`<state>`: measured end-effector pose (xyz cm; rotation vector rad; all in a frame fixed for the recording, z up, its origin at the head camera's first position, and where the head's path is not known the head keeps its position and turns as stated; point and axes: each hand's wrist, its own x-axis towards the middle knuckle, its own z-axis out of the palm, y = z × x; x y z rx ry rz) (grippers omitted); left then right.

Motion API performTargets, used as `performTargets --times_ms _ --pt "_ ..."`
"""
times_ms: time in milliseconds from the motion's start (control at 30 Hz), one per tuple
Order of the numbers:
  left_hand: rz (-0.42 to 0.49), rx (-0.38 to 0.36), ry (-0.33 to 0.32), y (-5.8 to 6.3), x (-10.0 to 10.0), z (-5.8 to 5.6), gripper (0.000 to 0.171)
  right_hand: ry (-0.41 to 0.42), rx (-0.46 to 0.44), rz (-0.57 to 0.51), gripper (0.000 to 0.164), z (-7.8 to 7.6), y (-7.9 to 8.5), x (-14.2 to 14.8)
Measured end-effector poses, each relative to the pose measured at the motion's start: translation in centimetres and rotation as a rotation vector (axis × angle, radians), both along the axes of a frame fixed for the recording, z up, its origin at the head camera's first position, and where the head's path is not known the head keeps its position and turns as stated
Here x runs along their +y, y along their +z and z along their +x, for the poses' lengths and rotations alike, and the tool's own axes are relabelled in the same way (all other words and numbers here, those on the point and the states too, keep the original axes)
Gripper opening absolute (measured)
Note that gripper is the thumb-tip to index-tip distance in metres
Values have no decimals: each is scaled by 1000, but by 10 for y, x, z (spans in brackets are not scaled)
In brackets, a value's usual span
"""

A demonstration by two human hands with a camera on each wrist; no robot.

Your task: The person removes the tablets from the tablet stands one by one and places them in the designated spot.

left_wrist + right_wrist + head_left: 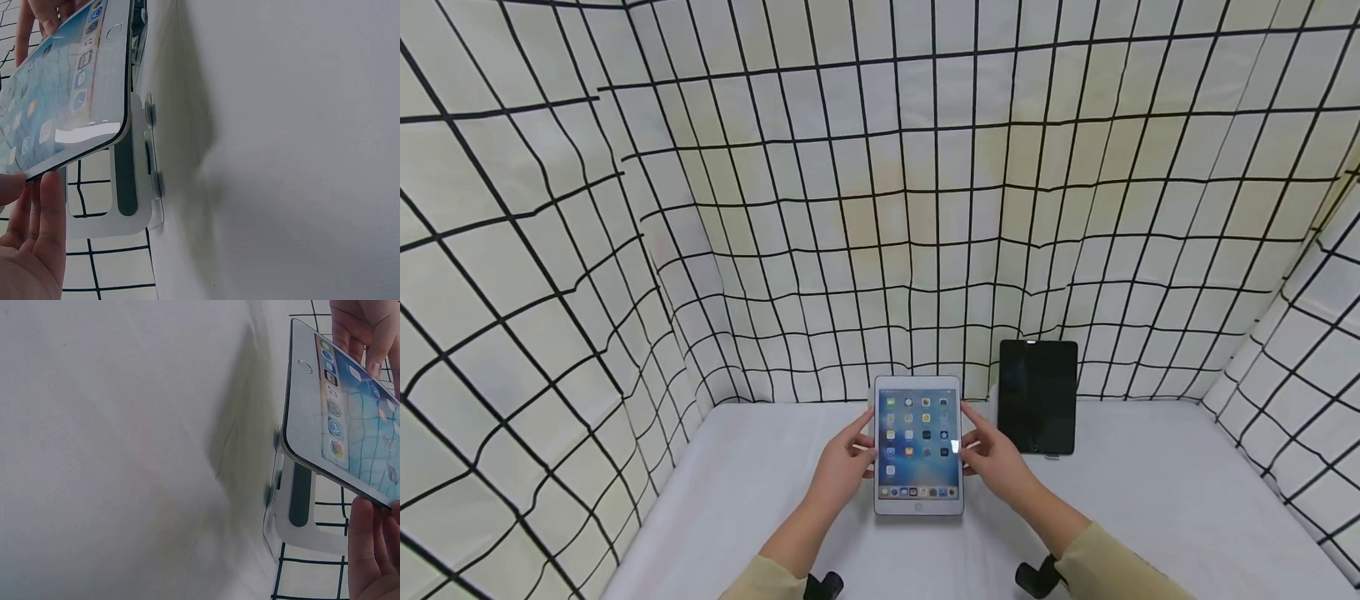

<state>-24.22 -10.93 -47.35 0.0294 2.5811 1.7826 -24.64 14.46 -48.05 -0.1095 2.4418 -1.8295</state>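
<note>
A white tablet (917, 442) with a lit screen of app icons is held upright and leaning back between both hands. My left hand (842, 467) grips its left edge, thumb at the front and fingers behind. On the opposite edge, my right hand (996, 458) holds it in the same way. Behind the tablet, in the left wrist view, stands a white stand (100, 228) with a dark grey pad. The right wrist view shows this stand (315, 536) too. The tablet's lower edge appears raised off the white tabletop, and its back is hidden.
To the right, a black tablet (1037, 396) with a dark screen leans upright near the back of the white table (1150, 500). White cloth walls (955, 200) with a black grid enclose the back and sides. Dark wrist mounts (1037, 577) show at the sleeves.
</note>
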Motion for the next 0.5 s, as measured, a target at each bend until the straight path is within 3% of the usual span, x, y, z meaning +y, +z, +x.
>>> performTargets --times_ms 500 --pt "-50 -130 -8 -10 -14 11 65 72 -147 -13 76 6 -17 -9"
